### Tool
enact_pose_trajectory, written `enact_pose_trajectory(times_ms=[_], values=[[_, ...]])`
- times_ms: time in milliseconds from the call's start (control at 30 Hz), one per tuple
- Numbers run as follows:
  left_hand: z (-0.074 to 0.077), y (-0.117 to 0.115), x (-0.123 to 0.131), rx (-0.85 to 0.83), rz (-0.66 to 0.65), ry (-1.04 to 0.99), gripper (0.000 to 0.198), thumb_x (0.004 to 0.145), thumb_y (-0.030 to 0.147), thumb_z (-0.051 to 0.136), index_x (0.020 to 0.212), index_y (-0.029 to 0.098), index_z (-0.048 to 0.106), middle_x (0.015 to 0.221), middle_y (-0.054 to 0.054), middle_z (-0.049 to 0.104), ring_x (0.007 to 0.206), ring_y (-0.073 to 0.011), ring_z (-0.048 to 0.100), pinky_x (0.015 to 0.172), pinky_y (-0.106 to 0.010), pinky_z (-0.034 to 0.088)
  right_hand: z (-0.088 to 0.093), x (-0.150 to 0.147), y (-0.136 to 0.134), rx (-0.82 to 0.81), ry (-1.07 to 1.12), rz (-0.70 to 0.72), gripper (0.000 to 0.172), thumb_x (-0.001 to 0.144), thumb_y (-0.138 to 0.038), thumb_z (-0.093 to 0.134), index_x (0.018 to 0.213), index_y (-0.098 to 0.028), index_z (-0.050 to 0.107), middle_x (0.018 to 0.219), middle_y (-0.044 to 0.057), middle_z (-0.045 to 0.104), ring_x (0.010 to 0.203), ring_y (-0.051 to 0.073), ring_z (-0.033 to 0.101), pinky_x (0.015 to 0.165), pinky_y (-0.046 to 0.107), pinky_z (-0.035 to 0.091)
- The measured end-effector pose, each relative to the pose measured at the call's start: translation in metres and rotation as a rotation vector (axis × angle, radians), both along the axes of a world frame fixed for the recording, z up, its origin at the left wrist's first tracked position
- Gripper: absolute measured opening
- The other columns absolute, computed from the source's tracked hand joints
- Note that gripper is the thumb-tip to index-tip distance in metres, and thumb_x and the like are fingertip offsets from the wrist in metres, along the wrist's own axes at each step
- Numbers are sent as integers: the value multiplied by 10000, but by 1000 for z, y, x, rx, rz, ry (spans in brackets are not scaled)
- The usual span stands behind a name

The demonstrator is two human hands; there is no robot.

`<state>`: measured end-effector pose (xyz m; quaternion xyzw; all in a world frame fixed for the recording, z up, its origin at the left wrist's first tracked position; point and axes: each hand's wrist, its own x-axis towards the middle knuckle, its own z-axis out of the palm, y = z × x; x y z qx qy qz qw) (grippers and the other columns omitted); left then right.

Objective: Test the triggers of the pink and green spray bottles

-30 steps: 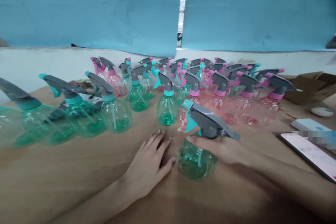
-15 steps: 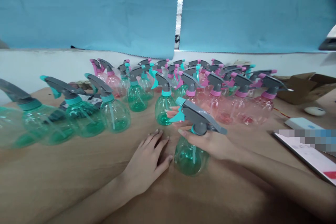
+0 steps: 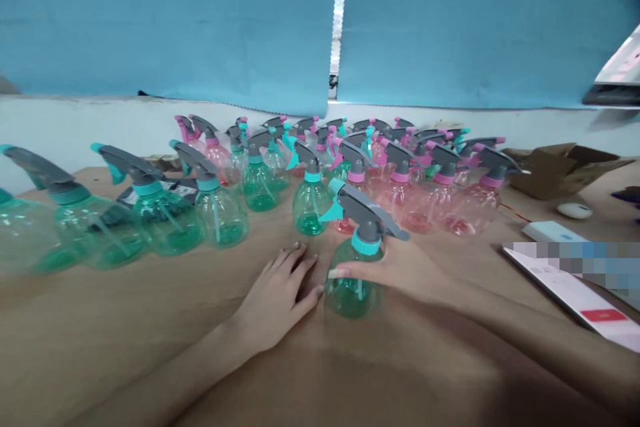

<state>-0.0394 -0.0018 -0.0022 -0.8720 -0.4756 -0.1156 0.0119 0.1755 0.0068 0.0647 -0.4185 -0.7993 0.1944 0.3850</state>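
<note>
A round green spray bottle [image 3: 353, 300] with a grey and turquoise trigger head stands in front of me. My right hand [image 3: 400, 270] is wrapped round its body from the right, thumb across the front; the other fingers are hidden behind it. Just left of that bottle my left hand [image 3: 277, 293] lies flat on the wooden table [image 3: 280, 387], fingers spread, holding nothing. Behind my left hand stands another green spray bottle [image 3: 311, 207]. Pink spray bottles [image 3: 435, 203] with pink collars are grouped behind my right hand.
Several green spray bottles [image 3: 167, 220] line the left side. At the right are an open cardboard box [image 3: 555, 177], a white computer mouse [image 3: 575, 211], a white box [image 3: 553, 232] and a phone or tablet [image 3: 555, 287]. A blue curtain [image 3: 165, 27] hangs behind the table.
My right hand has moved from the bottle's neck down to its body, and the bottle is more upright. My left hand stays flat on the table. The view has shifted slightly.
</note>
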Motion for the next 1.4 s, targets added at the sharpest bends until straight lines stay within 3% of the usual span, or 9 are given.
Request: enact_pose_trajectory(times_ms=[67,100,200,333,600,767,933,1133,1400], values=[[-2,1,-1,15,-2,3,467,920,427,413,1286,141,459,1368,-138,417,1258,-299,358,1000,-464,322,-2,8,-4,-45,-9,11,826,613,-533,704,1318,-300,343,1214,49,564,1041,269,575,829,427,503],[-3,1,-2,21,-3,2,470,921,430,411,1286,138,460,1363,-137,424,1255,-295,362,1002,-457,322,-2,12,-7,-70,-28,-5,799,611,-531,709,1292,-281,374,1173,56,586,1019,273,584,828,436,501],[-4,0,-6,38,-9,-7,470,924,434,406,1283,136,465,1353,-131,439,1254,-282,366,1009,-438,316,2,21,-20,-48,-109,-92,546,645,-522,692,1095,-261,528,983,49,648,902,267,622,740,414,522],[-2,-6,-16,46,-19,-25,448,930,421,397,1278,150,471,1332,-113,468,1244,-267,385,1011,-423,316,9,21,-28,55,-247,-135,378,691,-451,684,973,-236,556,930,69,644,848,260,616,676,378,513],[-1,-28,-58,67,11,-63,427,930,413,401,1280,177,464,1336,-82,472,1244,-249,393,1016,-414,318,-1,-18,-1,129,-393,-141,474,722,-662,515,818,-198,525,669,-1,559,621,180,551,545,308,406],[0,-36,-84,45,41,-60,433,921,430,421,1281,193,467,1342,-72,471,1241,-255,400,1011,-423,328,1,-71,26,162,-374,-160,594,731,-690,466,1008,-168,529,867,68,636,768,243,606,602,335,435],[2,-40,-93,22,55,-60,425,921,408,431,1280,184,470,1345,-72,466,1244,-239,395,1019,-403,326,2,-107,56,125,-352,-200,629,742,-676,468,1105,-164,511,1015,120,644,923,309,606,686,377,458],[-2,-43,-91,38,50,-87,412,918,390,435,1281,199,471,1338,-71,475,1236,-251,406,1016,-426,327,3,-123,74,138,-368,-223,623,755,-665,456,1087,-140,504,977,142,654,892,314,620,675,379,455],[-3,-44,-90,46,51,-98,412,912,382,442,1273,186,478,1321,-80,490,1229,-262,413,1011,-437,335,2,-128,80,154,-407,-254,605,790,-647,415,1090,-129,503,962,157,652,863,317,630,648,373,452]])
